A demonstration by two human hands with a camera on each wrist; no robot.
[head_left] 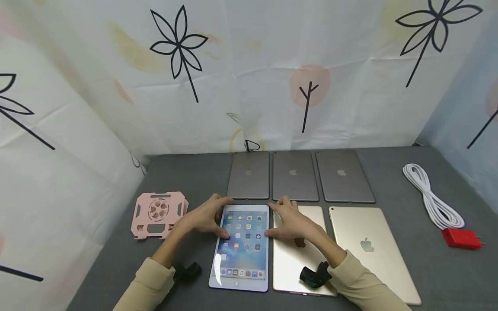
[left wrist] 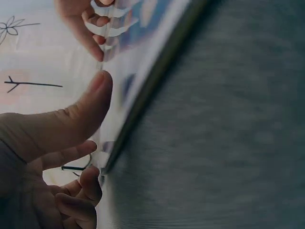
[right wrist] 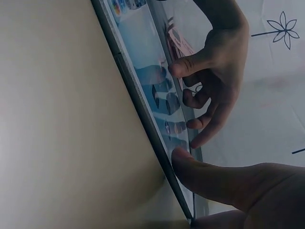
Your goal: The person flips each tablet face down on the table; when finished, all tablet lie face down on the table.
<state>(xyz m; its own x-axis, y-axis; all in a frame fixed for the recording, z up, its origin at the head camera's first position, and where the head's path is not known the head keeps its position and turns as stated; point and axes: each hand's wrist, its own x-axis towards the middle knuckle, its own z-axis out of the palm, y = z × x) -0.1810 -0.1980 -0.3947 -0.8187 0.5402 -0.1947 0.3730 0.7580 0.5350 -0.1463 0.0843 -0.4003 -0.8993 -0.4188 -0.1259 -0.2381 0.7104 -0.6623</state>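
Note:
A white tablet lies on the grey table in the head view, its lit screen of app icons facing up. My left hand is at its upper left, the thumb over the left edge and a finger reaching to the top corner. Across from it, my right hand has its thumb by the right edge and a finger at the top right corner. Both hands' fingers look loosely bent and spread, not wrapped around the tablet. In the right wrist view the right thumb touches the tablet's edge. Under the right hand lies a gold tablet.
Behind stand three grey tablets in a row, back up: left, middle, right. Another gold tablet is at right. Farther right lie a coiled white cable and a red plug adapter. A pink stand sits left.

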